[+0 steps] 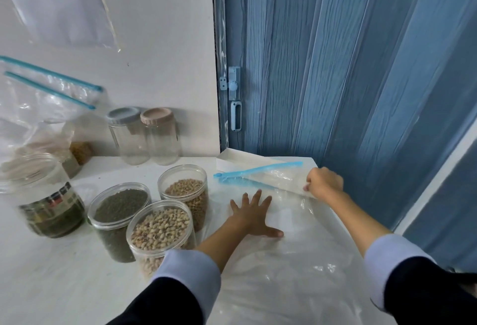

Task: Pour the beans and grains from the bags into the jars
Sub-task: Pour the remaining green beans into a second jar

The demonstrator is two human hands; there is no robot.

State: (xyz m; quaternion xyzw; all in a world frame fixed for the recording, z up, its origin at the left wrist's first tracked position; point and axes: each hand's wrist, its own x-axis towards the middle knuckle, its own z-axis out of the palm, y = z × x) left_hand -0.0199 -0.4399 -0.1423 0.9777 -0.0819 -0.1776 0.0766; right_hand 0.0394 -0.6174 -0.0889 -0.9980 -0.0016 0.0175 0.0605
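Observation:
An empty clear zip bag (291, 221) with a blue seal strip (258, 169) lies flat on the white table. My left hand (251, 215) presses on it with spread, straight fingers. My right hand (324, 182) grips the bag's far right edge near the seal, fingers curled. Left of the bag stand three open clear jars: one with pale black-eyed beans (161, 231), one with tan beans (185, 193), one with dark green grains (117, 217). A larger open jar (44, 200) at the far left holds dark green grains at its bottom.
Two empty lidded glass jars (129, 138) (161, 136) stand against the white wall. Clear zip bags (44, 107) with some grain lean at the back left. A blue folding door (348, 66) closes off the right side beyond the table edge (361, 224).

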